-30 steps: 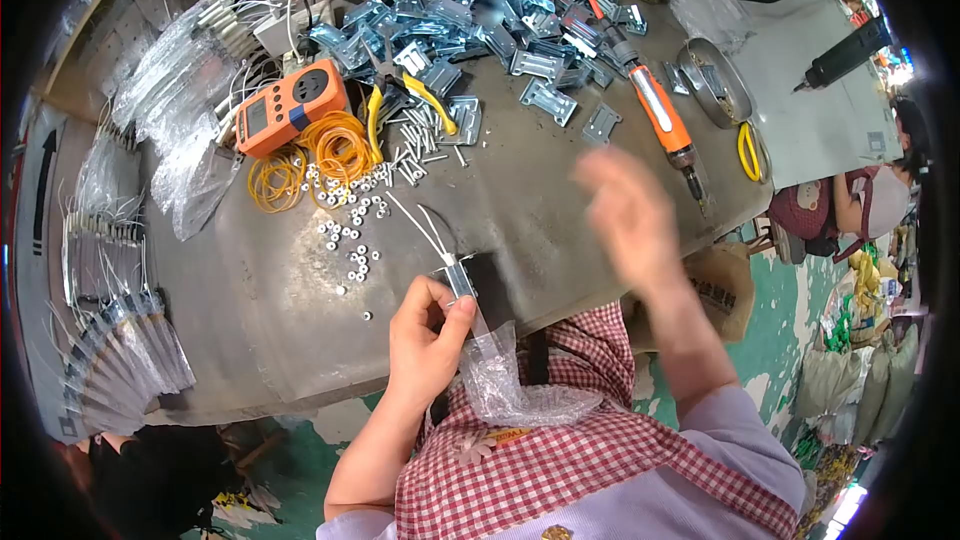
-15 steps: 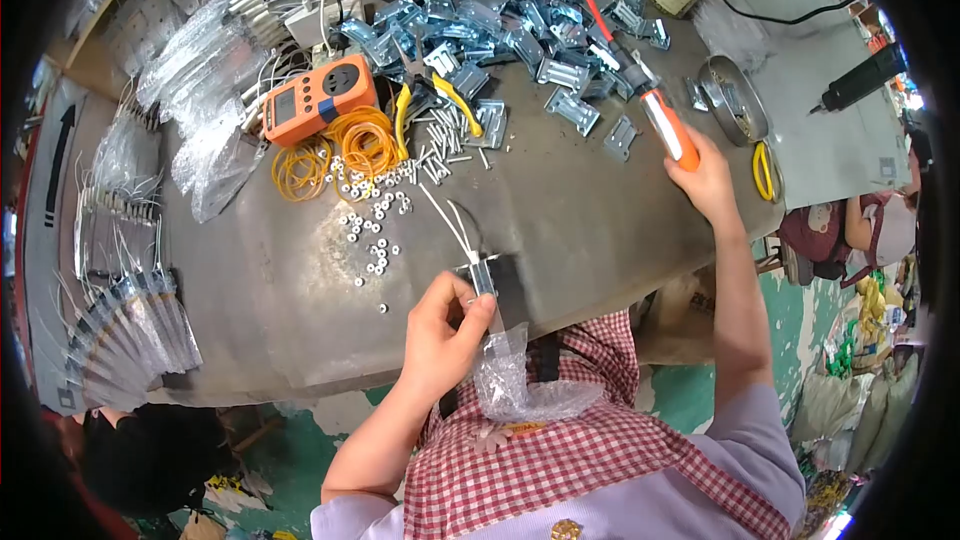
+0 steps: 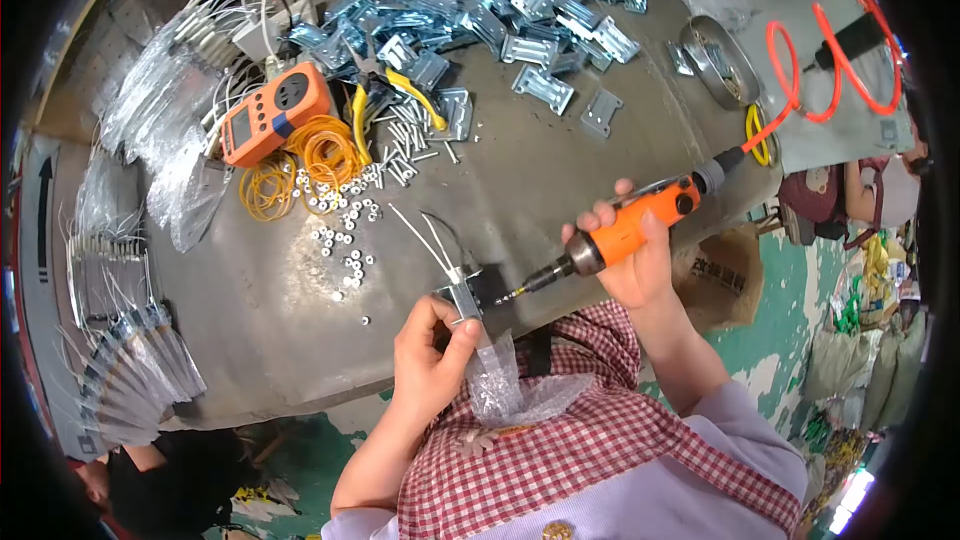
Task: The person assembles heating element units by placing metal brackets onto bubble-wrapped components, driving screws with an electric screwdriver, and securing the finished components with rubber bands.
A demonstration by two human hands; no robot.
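Observation:
My left hand (image 3: 432, 352), closed near the table's front edge, pinches a small metal part (image 3: 463, 296) with two white wires (image 3: 428, 243) rising from its top. A clear plastic bag (image 3: 492, 380) hangs from its lower end over the checked apron. My right hand (image 3: 645, 265) is wrapped round an orange power screwdriver (image 3: 628, 232). Its bit points left and down at the metal part, with a small gap between them. A red coiled hose (image 3: 790, 90) runs from the tool's back end.
Blue-silver metal brackets (image 3: 480, 15) are heaped at the back. Pliers (image 3: 385, 90), screws (image 3: 405, 145), white nuts (image 3: 340, 235), yellow rubber bands (image 3: 325, 150) and an orange meter (image 3: 275, 115) lie left of centre. A metal dish (image 3: 720, 60) stands right. Bagged wired parts (image 3: 140, 370) line the left.
My right hand has brought the screwdriver down and left, turning its bit toward the metal part. My left hand still holds that part. The view has shifted slightly.

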